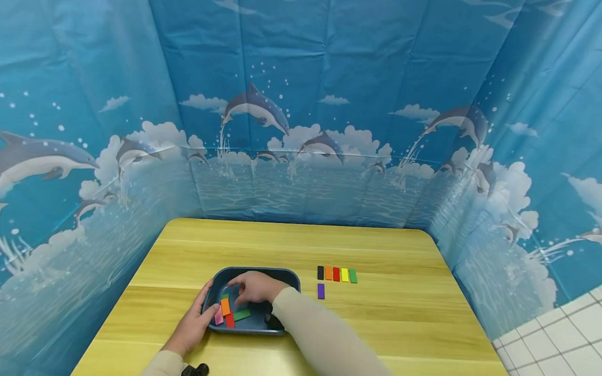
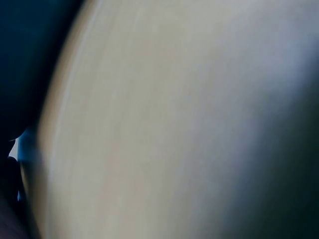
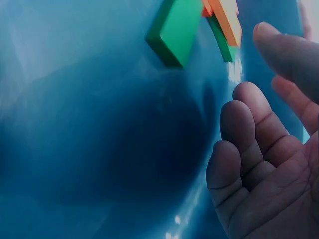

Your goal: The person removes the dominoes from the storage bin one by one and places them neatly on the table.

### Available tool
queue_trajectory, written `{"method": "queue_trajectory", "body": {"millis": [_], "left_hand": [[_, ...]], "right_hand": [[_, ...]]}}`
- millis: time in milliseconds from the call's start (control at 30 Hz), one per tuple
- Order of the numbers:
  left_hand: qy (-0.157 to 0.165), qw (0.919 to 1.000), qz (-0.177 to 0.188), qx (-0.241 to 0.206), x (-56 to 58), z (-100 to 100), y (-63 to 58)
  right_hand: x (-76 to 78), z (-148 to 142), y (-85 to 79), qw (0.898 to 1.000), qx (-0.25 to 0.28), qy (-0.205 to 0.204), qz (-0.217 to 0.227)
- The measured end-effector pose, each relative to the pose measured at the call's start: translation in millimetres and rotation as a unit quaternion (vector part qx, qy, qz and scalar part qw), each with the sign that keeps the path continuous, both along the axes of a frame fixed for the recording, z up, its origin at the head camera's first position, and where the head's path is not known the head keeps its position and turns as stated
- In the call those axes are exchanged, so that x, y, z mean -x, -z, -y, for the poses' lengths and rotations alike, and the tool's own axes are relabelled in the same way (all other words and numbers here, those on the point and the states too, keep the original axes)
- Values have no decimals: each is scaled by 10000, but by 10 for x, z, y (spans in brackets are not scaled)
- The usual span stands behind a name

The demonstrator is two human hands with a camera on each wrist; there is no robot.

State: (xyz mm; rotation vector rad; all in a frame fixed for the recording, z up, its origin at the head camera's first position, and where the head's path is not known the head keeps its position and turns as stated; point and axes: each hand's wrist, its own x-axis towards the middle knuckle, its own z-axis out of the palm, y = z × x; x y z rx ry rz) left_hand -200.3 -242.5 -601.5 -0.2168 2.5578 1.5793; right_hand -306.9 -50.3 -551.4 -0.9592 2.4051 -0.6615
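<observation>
A dark blue basin (image 1: 254,331) stands on the table, left of its middle. My left hand (image 1: 192,322) grips its left side, thumb over the rim and fingers along the outer wall. Inside the basin, a pink block (image 1: 218,317), an orange block (image 1: 226,307), a red block (image 1: 230,320) and a green block (image 1: 242,315) lie in a loose pile, with another green block (image 1: 226,296) partly hidden behind. Over the basin floor hovers my right hand (image 1: 257,287), fingers loosely bent. Nothing sits between its fingers in the right wrist view, where a green block (image 3: 177,32) shows nearby.
To the right of the basin, a black block (image 1: 321,272), orange, red, yellow and green blocks form a row on the wooden table (image 1: 400,313). One purple block (image 1: 321,291) lies below the black one. A dolphin-print curtain (image 1: 301,198) surrounds the table's far sides.
</observation>
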Motion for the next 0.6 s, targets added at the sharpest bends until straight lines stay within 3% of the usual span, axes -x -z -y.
{"method": "queue_trajectory", "body": {"millis": [133,267,600], "left_hand": [[-13,10000,56,44,24,-16,-9],[-12,10000,-39,-43,4,-37,19],[-45,10000,-56,-27,36,-13,99]], "right_hand": [[-33,88,74,9991,-291,-161,-272],[-76,136,166,9979,-493,-76,-414],[-42,119,218,9984,-352,-131,-419]]}}
